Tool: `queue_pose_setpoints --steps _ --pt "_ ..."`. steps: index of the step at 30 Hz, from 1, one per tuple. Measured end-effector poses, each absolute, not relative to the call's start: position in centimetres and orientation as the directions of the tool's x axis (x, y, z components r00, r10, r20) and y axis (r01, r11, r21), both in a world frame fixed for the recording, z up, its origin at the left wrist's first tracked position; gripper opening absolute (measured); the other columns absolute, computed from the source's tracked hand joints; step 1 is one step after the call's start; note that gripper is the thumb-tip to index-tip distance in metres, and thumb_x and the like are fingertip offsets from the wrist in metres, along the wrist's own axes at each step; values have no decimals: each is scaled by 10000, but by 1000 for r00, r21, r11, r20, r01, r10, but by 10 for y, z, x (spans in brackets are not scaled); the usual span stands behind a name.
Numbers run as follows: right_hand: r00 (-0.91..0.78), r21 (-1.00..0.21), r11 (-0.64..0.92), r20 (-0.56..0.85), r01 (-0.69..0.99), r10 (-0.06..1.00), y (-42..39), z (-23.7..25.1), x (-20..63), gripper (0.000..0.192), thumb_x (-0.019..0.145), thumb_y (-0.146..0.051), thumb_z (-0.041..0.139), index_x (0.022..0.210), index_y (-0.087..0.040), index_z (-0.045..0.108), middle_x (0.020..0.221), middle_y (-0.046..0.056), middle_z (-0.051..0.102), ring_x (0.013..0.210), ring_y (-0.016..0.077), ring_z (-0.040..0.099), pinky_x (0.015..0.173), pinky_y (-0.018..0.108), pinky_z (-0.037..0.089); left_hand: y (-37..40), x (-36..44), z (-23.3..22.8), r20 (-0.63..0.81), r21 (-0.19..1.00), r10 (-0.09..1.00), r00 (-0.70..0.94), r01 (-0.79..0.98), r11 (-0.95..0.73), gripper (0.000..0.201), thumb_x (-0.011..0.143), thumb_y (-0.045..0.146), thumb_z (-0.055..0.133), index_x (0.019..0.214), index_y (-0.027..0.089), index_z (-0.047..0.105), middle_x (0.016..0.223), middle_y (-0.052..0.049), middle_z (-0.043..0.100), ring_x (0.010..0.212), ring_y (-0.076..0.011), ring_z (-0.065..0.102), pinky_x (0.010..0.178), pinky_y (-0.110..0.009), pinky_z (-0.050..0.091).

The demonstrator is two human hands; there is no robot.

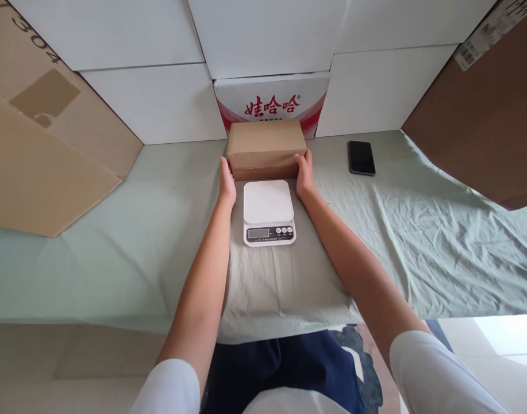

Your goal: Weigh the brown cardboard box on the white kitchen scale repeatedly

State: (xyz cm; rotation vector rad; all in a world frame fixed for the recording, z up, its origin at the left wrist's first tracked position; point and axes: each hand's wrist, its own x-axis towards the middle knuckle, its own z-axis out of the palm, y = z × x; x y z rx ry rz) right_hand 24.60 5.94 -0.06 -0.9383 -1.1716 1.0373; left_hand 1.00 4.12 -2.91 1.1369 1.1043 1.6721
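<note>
A small brown cardboard box (pixel 266 150) is at the back of the cloth-covered table, between my two hands. My left hand (pixel 227 181) presses against its left end. At the right end, my right hand (pixel 304 172) grips the front corner, with the thumb on the front face. Most of the fingers are hidden behind the box's ends. Just in front of the box lies a white digital kitchen scale (pixel 268 204) with a bare platform; its display looks blank.
To the right lies a black smartphone (pixel 361 157). White boxes (pixel 160 103) and a printed red-and-white carton (pixel 272 89) wall off the back. Large cardboard pieces stand at left (pixel 43 138) and right (pixel 487 121). Green-grey cloth (pixel 129 259) covers the table.
</note>
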Motion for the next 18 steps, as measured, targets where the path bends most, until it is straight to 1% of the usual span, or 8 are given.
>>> queue_pose_setpoints --steps 2,4,6,8,10,13,16,18 --pt "134 -956 236 214 -176 968 72 -2 254 783 834 -633 481 1534 -305 358 1660 37 452 1602 241 376 1382 515 247 39 -5 -25 187 955 915 -358 -151 -254 1026 823 978 250 1553 296 480 1760 -69 355 1686 -291 195 1386 -520 160" --pt "228 -953 211 161 -216 960 87 2 271 846 853 -633 438 1600 -294 236 1741 30 324 1660 209 286 1394 495 207 32 -31 -20 184 960 898 -401 -123 -252 1007 840 963 192 1618 350 374 1820 13 162 1705 -248 7 1398 -507 38" --pt "302 -937 191 100 -291 948 98 10 296 813 872 -641 421 1602 -345 224 1765 -7 281 1653 192 318 1402 478 182 23 -63 -14 195 973 897 -397 -38 -228 1015 828 956 63 1641 407 320 1823 77 95 1691 -235 -80 1399 -516 25" --pt "354 -928 206 88 -310 931 104 18 322 742 896 -629 408 1581 -387 260 1774 -36 268 1641 190 345 1397 470 197 11 -90 -9 162 983 895 -416 -11 -183 1040 818 937 -28 1660 410 279 1823 90 79 1686 -235 -74 1401 -488 77" --pt "384 -923 199 61 -330 921 105 22 343 672 897 -610 407 1531 -393 351 1762 -30 308 1635 204 353 1384 469 220 2 -103 -3 117 989 882 -456 -29 -147 1053 832 910 -64 1675 365 253 1827 50 90 1689 -240 -36 1397 -451 133" --pt "352 -929 135 6 -344 936 102 19 351 523 872 -638 443 1324 -402 558 1614 -18 544 1555 250 478 1331 530 318 -3 -93 6 82 995 900 -427 -11 -96 1031 890 842 -105 1695 262 176 1832 -15 91 1696 -270 -3 1392 -437 143" --pt "174 -948 15 -43 -318 984 95 11 329 464 805 -683 548 1109 -352 662 1334 23 747 1369 293 653 1238 563 445 2 -61 10 31 999 938 -346 -17 -39 959 979 747 -87 1693 142 119 1828 -94 87 1699 -298 55 1384 -459 135" --pt "16 -951 -26 -32 -307 999 88 6 306 477 781 -706 600 1041 -314 678 1227 28 791 1319 286 682 1214 522 488 7 -38 10 -1 998 947 -321 -58 -19 900 1014 735 14 1684 167 209 1822 -105 136 1694 -272 128 1378 -430 160"
